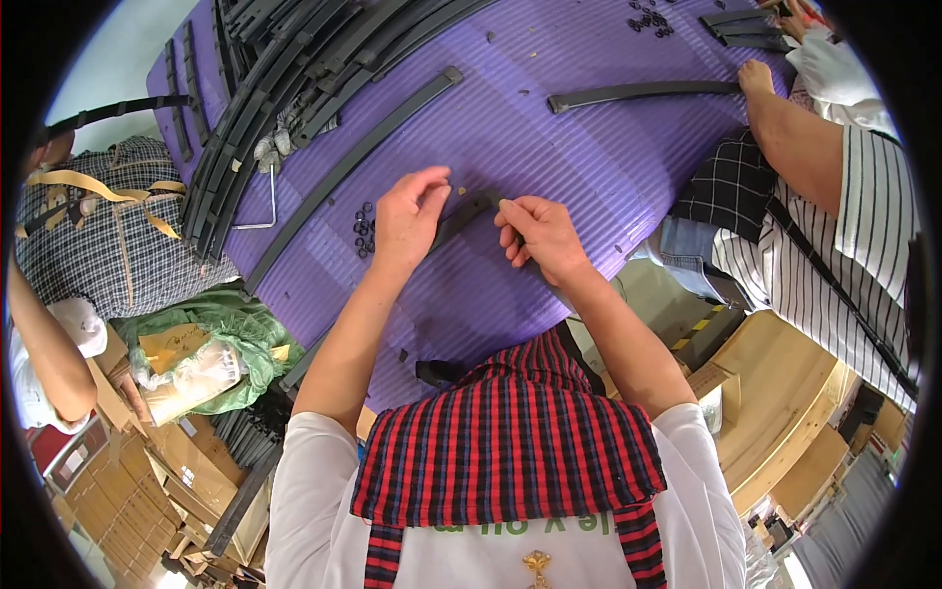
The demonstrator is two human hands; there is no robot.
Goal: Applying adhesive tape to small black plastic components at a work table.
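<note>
My left hand is raised over the purple table, its thumb and fingers drawn together. Whatever sits between its fingertips is too small to make out. Just to the right, my right hand is closed, thumb against forefinger, at the upper end of a long black strip. This strip slants down to the left and passes beneath my left forearm. Beside my left wrist lies a loose cluster of small black rings. Another curved black strip lies farther left on the table.
A big stack of black strips fills the far left, with a grey glove and a bent metal rod by it. At right, a co-worker's hand touches another strip. More rings lie at the back.
</note>
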